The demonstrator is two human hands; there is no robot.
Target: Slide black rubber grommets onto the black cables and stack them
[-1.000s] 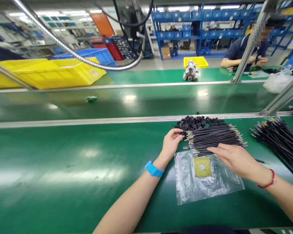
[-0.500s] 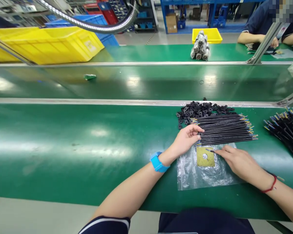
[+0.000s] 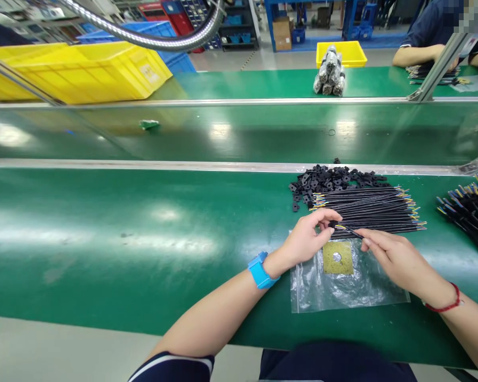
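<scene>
My left hand [image 3: 311,233] pinches a small black plastic part [image 3: 333,224] between thumb and fingers. My right hand [image 3: 394,257] is closed on a black cable [image 3: 354,233], whose bare coloured wire ends meet the black part. Just behind both hands lies a row of black cables [image 3: 366,207] with coloured ends, and beyond it a pile of small black parts [image 3: 322,180]. Under the hands a clear plastic bag [image 3: 314,292] lies flat with a yellow square piece [image 3: 338,258] that has a round hole.
A bundle of thicker black cables [image 3: 474,212] lies at the right. A metal rail [image 3: 183,165] crosses behind the work surface [image 3: 103,239]. Farther back are yellow bins [image 3: 103,69], wrapped bundles [image 3: 330,74], a slanted metal post [image 3: 442,66] and a person's arms [image 3: 418,54].
My right hand has moved up and brought the cable's wire ends to the black part. My left hand has shifted slightly right, still holding that part.
</scene>
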